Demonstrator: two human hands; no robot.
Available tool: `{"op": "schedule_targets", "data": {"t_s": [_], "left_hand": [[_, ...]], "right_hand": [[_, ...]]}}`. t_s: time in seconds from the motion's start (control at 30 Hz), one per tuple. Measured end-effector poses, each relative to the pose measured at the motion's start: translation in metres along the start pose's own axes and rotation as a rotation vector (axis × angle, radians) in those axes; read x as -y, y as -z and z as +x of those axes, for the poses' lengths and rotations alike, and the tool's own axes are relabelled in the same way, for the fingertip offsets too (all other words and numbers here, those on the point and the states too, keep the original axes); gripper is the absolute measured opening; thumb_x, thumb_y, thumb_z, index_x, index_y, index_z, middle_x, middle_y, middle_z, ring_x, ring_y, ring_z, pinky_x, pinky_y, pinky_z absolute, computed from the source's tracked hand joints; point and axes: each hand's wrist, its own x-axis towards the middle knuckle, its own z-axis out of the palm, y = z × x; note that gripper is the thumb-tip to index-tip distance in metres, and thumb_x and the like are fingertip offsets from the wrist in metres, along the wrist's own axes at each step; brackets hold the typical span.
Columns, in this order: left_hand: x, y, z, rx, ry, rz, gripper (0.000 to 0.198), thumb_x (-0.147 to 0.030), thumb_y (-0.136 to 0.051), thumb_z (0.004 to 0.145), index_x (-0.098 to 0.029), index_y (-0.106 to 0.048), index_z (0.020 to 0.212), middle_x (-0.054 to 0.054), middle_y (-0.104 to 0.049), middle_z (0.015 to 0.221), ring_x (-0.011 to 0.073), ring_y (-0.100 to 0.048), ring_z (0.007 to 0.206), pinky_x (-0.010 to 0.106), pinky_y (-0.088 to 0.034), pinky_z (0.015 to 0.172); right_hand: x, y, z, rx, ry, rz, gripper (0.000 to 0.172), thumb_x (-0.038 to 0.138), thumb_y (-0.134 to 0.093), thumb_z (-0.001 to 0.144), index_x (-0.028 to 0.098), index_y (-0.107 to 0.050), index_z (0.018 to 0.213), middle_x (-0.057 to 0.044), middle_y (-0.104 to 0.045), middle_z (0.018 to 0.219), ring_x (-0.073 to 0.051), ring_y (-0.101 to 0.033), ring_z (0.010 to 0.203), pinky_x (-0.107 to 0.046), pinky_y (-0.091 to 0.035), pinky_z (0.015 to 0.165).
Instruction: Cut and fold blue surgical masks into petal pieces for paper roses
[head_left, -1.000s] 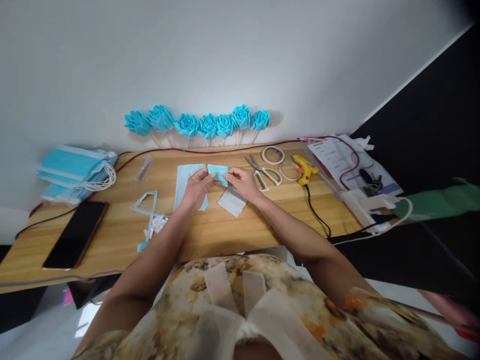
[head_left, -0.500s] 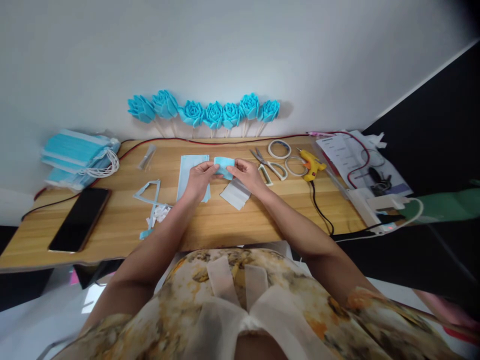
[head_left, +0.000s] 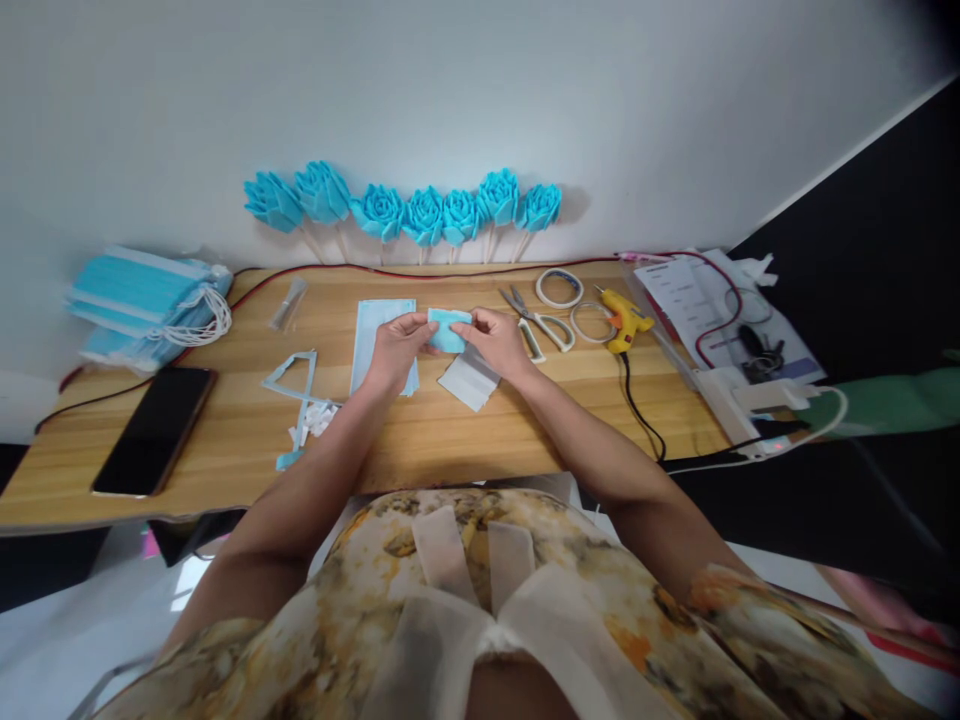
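Note:
Between both hands, above the wooden table, is a small light-blue piece of mask fabric. My left hand pinches its left edge with thumb and fingers, and my right hand pinches its right edge. Under the left hand lies a flat stack of light-blue mask fabric. Below the right hand rests a whitish-grey fabric piece. Scissors with white handles lie just right of the right hand.
Blue fabric flowers on sticks lean against the wall. Face masks and a phone lie left, near fabric scraps. On the right are a tape roll, a yellow glue gun, papers and a power strip.
The top edge of the blue piece now looks slightly bent or folded between my thumbs. Both hands stay in nearly the same place; the camera view has shifted a little.

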Motion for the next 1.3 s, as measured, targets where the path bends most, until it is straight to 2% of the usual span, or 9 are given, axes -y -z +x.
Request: {"op": "schedule_targets", "data": {"t_s": [0.13,0.4,0.47,0.57,0.63,0.77,0.87,1.03,1.3], "left_hand": [[0.000,0.000,0.000,-0.003,-0.014,0.037,0.040,-0.038,-0.093,0.057,-0.014,-0.077,0.086,0.004,-0.075,0.080,0.0146,-0.063,0.065,0.026,-0.050,0.053],[-0.002,-0.001,0.000,-0.025,-0.030,0.021,0.041,-0.032,-0.089,0.057,-0.014,-0.077,0.092,0.004,-0.077,0.080,0.0144,-0.063,0.063,0.027,-0.053,0.055],[-0.003,-0.001,-0.001,-0.017,-0.042,0.059,0.042,-0.027,-0.087,0.061,-0.014,-0.077,0.100,0.002,-0.076,0.077,0.0138,-0.063,0.061,0.027,-0.055,0.058],[-0.005,-0.003,-0.005,0.028,-0.060,0.159,0.046,-0.022,-0.082,0.068,-0.014,-0.076,0.113,0.001,-0.074,0.073,0.0135,-0.063,0.058,0.027,-0.056,0.059],[-0.005,-0.005,-0.007,0.059,-0.075,0.222,0.048,-0.022,-0.081,0.070,-0.014,-0.076,0.117,0.000,-0.073,0.071,0.0122,-0.060,0.055,0.025,-0.053,0.056],[-0.003,-0.007,-0.010,0.106,-0.126,0.305,0.049,-0.025,-0.081,0.071,-0.017,-0.078,0.119,-0.002,-0.070,0.067,0.0087,-0.049,0.050,0.021,-0.041,0.047],[-0.003,-0.006,-0.010,0.103,-0.129,0.325,0.044,-0.026,-0.083,0.067,-0.015,-0.082,0.110,-0.001,-0.069,0.066,0.0110,-0.053,0.055,0.022,-0.040,0.049],[-0.004,-0.003,-0.009,0.100,-0.120,0.360,0.019,-0.034,-0.083,0.071,-0.016,-0.081,0.074,0.002,-0.070,0.063,0.0138,-0.056,0.058,0.025,-0.041,0.056],[-0.002,-0.002,-0.008,0.096,-0.200,0.444,0.025,-0.040,-0.078,0.074,-0.016,-0.077,0.066,0.002,-0.070,0.063,0.0124,-0.051,0.057,0.026,-0.035,0.057]], "right_hand": [[0.000,0.000,0.000,-0.002,-0.013,-0.016,0.052,0.066,-0.070,0.078,0.021,-0.049,0.062,0.004,-0.039,0.060,-0.012,-0.035,0.062,-0.029,-0.030,0.061],[0.003,0.001,-0.001,0.008,-0.020,0.009,0.040,0.052,-0.072,0.079,0.021,-0.052,0.063,0.004,-0.043,0.060,-0.012,-0.037,0.061,-0.028,-0.032,0.061],[0.005,0.002,-0.002,0.050,-0.027,0.056,0.036,0.052,-0.073,0.078,0.020,-0.058,0.070,0.003,-0.052,0.065,-0.013,-0.045,0.065,-0.028,-0.037,0.063],[0.009,0.003,-0.003,0.114,-0.003,0.117,0.038,0.052,-0.076,0.077,0.019,-0.070,0.094,-0.002,-0.070,0.088,-0.017,-0.059,0.080,-0.029,-0.045,0.073],[0.011,0.003,-0.004,0.128,0.033,0.103,0.037,0.051,-0.075,0.079,0.019,-0.072,0.098,-0.004,-0.073,0.096,-0.018,-0.063,0.088,-0.030,-0.047,0.079],[0.010,0.003,-0.004,0.091,0.054,0.072,0.029,0.048,-0.069,0.085,0.019,-0.072,0.086,-0.003,-0.072,0.087,-0.017,-0.063,0.083,-0.030,-0.047,0.080],[0.008,0.003,-0.001,0.020,0.042,0.142,0.031,0.050,-0.069,0.085,0.018,-0.071,0.085,-0.003,-0.071,0.086,-0.016,-0.061,0.080,-0.029,-0.048,0.076],[0.006,0.007,0.002,-0.046,0.017,0.189,0.032,0.051,-0.069,0.084,0.019,-0.069,0.085,-0.003,-0.071,0.085,-0.017,-0.062,0.080,-0.030,-0.049,0.076],[0.002,0.006,0.004,-0.068,0.018,0.248,0.033,0.052,-0.069,0.084,0.019,-0.069,0.086,-0.003,-0.071,0.085,-0.016,-0.064,0.083,-0.030,-0.051,0.078]]}}
